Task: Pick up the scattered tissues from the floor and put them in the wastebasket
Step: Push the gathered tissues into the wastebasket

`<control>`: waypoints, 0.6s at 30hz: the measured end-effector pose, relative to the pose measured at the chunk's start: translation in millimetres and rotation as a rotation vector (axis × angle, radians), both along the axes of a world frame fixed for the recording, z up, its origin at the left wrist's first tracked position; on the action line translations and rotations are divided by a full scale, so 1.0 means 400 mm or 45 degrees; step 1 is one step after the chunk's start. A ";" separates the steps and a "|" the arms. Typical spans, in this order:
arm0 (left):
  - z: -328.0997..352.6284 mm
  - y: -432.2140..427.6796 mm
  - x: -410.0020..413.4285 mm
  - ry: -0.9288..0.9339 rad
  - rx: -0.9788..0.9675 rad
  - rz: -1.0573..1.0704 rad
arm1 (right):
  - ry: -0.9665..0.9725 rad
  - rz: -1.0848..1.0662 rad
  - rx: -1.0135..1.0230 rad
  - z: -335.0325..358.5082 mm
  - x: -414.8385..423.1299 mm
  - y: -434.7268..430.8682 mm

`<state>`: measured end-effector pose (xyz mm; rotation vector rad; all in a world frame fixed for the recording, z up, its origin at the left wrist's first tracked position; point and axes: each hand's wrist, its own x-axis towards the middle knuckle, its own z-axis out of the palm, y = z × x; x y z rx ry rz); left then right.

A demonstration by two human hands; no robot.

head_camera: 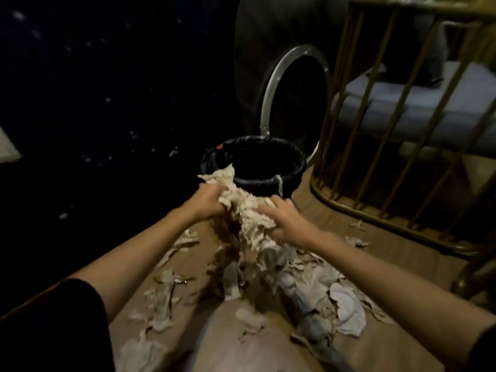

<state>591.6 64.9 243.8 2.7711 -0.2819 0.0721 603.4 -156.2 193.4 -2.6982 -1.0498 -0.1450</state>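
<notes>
A large crumpled wad of white tissues [247, 210] hangs between both my hands, just in front of the wastebasket. My left hand [208, 201] grips its left side and my right hand [285, 220] grips its right side. The wad's top edge overlaps the near left rim of the wastebasket [271, 181], a round black bin lined with a dark bag; its inside is too dark to see. Beneath my hands, more tissues [316, 285] lie piled on the brown floor, and loose pieces [161, 296] are scattered to the left.
A gold metal railing [375, 130] stands close on the right of the bin, with a grey cushion [418, 98] behind it. A dark rounded object with a silver ring [271, 89] rises behind the bin. A few scraps [355, 241] lie near the railing base. The left side is dark.
</notes>
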 end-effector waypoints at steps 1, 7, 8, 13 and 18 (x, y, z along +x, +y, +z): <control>0.049 0.009 0.032 -0.063 -0.041 -0.013 | -0.057 -0.019 0.024 0.046 0.035 0.014; 0.235 0.031 0.230 -0.245 -0.245 -0.036 | -0.168 -0.269 0.056 0.278 0.244 0.093; 0.254 0.028 0.253 -0.242 -0.291 -0.034 | -0.165 -0.295 0.078 0.301 0.272 0.100; 0.262 -0.004 0.370 -0.265 -0.411 -0.047 | -0.163 -0.471 0.211 0.346 0.359 0.122; 0.067 -0.038 0.432 0.134 -0.141 -0.042 | 0.173 -0.524 0.099 0.154 0.423 0.099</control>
